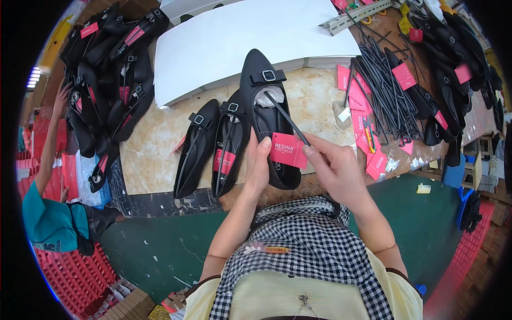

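The table [149,149] bears paper [245,32] and tags [376,163]; left hand [258,168] grips shoe [253,69], right hand [337,166] rod [288,119].

The surface [144,154] had a beige, marble-patterned top and a dark, worn front edge [152,204]. Two black shoes [198,141] lay side by side near that edge, with a white stack of sheets [240,42] behind them. Heaped black shoes [101,58] occupied the left end; rightward lay pink cards [376,162], black rods [386,96] and more black shoes [450,101].
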`<state>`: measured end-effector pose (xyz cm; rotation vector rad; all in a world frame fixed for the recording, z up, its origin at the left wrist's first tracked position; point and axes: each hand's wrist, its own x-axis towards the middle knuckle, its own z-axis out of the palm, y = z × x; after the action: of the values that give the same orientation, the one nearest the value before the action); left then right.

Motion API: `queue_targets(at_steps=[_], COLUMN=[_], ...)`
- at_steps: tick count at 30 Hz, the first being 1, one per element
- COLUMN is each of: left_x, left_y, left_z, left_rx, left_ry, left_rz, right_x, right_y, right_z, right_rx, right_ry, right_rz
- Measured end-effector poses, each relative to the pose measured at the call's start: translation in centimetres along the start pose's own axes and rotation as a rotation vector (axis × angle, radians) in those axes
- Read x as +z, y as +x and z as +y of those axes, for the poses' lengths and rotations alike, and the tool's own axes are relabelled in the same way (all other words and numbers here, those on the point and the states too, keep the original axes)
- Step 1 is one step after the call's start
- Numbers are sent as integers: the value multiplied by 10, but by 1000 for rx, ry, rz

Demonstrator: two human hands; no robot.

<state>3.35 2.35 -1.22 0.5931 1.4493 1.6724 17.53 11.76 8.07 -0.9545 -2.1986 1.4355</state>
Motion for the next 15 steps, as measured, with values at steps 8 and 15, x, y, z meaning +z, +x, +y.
queue_targets(at_steps=[8, 15], left_x=[10, 6], left_y=[-5, -11], left_z=[-33, 7], left_rx=[108, -308], left_ry=[3, -96], left_rz=[20, 23], right_x=[41, 26], right_y=[25, 16], right_z=[23, 7], right_rx=[-288, -196], right_ry=[-259, -274], right_rz=[293, -14])
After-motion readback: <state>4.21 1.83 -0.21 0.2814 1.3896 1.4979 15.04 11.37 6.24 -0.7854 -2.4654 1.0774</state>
